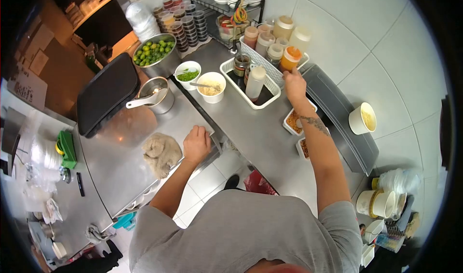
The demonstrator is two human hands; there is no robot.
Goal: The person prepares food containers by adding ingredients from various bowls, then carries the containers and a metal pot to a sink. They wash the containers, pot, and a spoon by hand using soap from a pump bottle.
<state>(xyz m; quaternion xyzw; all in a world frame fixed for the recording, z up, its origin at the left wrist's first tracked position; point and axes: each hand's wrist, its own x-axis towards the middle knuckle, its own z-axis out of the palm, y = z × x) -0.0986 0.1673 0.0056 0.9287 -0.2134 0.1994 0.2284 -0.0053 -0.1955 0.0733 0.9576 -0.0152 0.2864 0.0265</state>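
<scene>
My right hand [294, 83] reaches to the back of the counter, its fingers against an orange-filled bottle [291, 57] in a white basket [255, 54]. My left hand [197, 145] rests with curled fingers on the edge of the steel counter, right of a crumpled beige cloth [161, 155]; whatever is under its fingers is hidden. Between my arms, a front white basket [266, 101] holds a pale squeeze bottle [255, 83] and dark jars. A white tub of chopped greens [187, 74] and a tub of pale paste with a spoon [211, 88] stand left of it.
A steel bowl of limes [166, 61], a steel pot [159, 97] and a black tray [107, 94] are at the left. Beside my right forearm lie small food containers [292, 123] and a long dark lid [340, 121] with a white tub [362, 118] on it.
</scene>
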